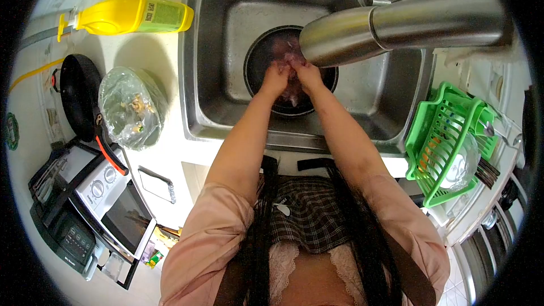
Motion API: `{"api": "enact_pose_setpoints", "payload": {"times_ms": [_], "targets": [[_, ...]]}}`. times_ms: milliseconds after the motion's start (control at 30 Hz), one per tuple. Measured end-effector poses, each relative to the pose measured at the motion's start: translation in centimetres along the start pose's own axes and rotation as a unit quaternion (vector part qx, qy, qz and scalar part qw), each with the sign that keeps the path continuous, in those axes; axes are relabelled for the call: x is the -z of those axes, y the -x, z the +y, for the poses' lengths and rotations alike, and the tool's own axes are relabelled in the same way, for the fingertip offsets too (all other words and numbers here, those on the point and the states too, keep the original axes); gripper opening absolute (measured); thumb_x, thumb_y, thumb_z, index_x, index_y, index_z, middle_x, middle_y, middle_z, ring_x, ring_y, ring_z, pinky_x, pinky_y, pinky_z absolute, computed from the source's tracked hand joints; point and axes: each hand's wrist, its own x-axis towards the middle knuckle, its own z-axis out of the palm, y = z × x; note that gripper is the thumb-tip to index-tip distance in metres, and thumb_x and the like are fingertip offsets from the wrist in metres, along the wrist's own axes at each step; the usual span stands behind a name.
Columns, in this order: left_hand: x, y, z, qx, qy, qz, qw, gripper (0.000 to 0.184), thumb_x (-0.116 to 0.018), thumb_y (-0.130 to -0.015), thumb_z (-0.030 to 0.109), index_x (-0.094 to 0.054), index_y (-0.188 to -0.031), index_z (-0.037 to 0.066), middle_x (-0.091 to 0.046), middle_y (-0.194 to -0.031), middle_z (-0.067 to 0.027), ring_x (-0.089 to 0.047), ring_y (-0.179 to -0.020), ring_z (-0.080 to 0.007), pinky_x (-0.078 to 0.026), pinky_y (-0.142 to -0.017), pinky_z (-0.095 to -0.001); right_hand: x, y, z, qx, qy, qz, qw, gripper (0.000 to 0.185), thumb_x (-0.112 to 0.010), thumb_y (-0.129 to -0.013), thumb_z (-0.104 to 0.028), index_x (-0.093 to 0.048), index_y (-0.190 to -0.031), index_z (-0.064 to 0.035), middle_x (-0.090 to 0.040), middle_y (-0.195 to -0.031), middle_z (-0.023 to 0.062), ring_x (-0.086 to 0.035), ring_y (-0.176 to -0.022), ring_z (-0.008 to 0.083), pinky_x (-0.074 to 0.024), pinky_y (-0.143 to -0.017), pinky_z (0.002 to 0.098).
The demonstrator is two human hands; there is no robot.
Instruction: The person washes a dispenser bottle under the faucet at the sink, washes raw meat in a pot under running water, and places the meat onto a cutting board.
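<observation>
Both of my hands are low in the steel sink [238, 20], inside a round dark pan [256, 56] on its floor. My left hand [275, 79] is closed on the left side of some pinkish-red raw meat [293, 92]. From the right, my right hand [309, 77] grips the same meat, close beside the left one. Part of the meat hangs below the fingers, and some shows beyond them. The wide metal faucet [345, 31] reaches over the pan's right side and covers part of its rim. My fingertips are partly hidden.
Left of the sink stand a yellow bottle [119, 14], a bin lined with a clear bag [122, 127] holding scraps, and a black frying pan [79, 99]. A toaster oven [122, 209] sits lower left. At right is a green dish rack [433, 150] with a clear bowl [462, 161].
</observation>
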Motion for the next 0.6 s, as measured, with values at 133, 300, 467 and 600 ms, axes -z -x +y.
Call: {"api": "enact_pose_setpoints", "payload": {"times_ms": [133,300,467,600], "targets": [[-0.3,-0.2,-0.1,0.011,-0.018,0.008,1.000,0.031,-0.052,-0.081,0.020,-0.049,-0.097,-0.006,-0.059,-0.092,-0.0246,-0.057,-0.090,-0.0380,-0.044,-0.077,-0.0407,-0.6,-0.3,0.6,0.029,-0.005,0.014,0.999,0.022,-0.056,-0.084,-0.014,-0.057,-0.101,-0.0009,-0.060,-0.098,0.0081,-0.055,-0.088,0.0166,-0.0434,-0.077,0.0298],[-0.6,0.6,2.2,0.008,-0.014,0.104,0.994,0.029,-0.051,-0.081,0.019,-0.052,-0.096,-0.006,-0.059,-0.091,-0.0252,-0.056,-0.087,-0.0403,-0.045,-0.074,-0.0411,-0.7,-3.0,3.5,0.065,0.048,0.070,0.994,0.019,-0.053,-0.085,-0.012,-0.058,-0.099,0.0002,-0.060,-0.096,0.0080,-0.055,-0.084,0.0161,-0.0442,-0.073,0.0287],[-0.3,0.2,2.4,0.010,0.034,0.082,0.996,0.025,-0.050,-0.081,0.016,-0.058,-0.092,-0.004,-0.061,-0.093,-0.0211,-0.058,-0.088,-0.0365,-0.044,-0.074,-0.0385,-1.8,-1.8,1.4,0.084,0.088,0.133,0.984,0.020,-0.052,-0.084,-0.011,-0.058,-0.100,0.0005,-0.061,-0.091,0.0077,-0.056,-0.080,0.0162,-0.0446,-0.071,0.0291],[-0.5,0.7,2.9,0.035,0.149,0.109,0.982,0.026,-0.052,-0.080,0.016,-0.058,-0.097,-0.004,-0.061,-0.093,-0.0183,-0.059,-0.087,-0.0298,-0.043,-0.074,-0.0352,-2.0,-1.8,1.5,0.092,-0.027,0.098,0.991,0.021,-0.054,-0.083,-0.011,-0.057,-0.100,-0.0001,-0.061,-0.092,0.0082,-0.056,-0.080,0.0180,-0.0453,-0.070,0.0302]]}}
